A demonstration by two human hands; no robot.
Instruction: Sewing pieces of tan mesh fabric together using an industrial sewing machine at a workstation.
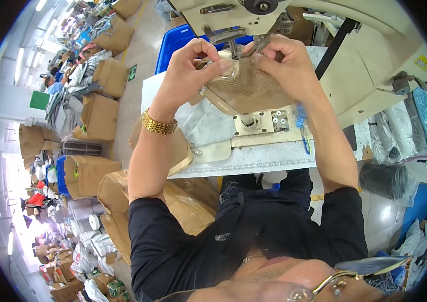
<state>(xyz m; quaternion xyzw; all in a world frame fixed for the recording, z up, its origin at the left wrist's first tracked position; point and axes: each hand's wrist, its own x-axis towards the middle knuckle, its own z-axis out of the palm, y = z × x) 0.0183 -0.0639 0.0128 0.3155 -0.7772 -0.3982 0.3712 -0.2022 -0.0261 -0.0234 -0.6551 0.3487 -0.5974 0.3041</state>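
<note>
A tan mesh fabric piece [253, 83] with a smooth tan edge hangs beneath the head of a cream sewing machine [246, 17]. My left hand [193, 65] pinches its left side with thumb and fingers, next to a shiny metal ring [229, 74]. On the other side of the needle area, my right hand [289, 63] grips the mesh near the presser foot [233, 48]. My fingers partly hide the stitching spot. Below the piece, the machine's arm bed [247, 121] shows, with several small bobbins [280, 121] beside it.
A pair of thread snips [306, 143] lies right of the bobbins. Another tan piece [178, 156] rests at the table's left edge, by pale grey cloth [206, 123]. Behind stands a blue bin [168, 48]. Cardboard boxes [92, 176] line the left; wrapped material [387, 181] is at right.
</note>
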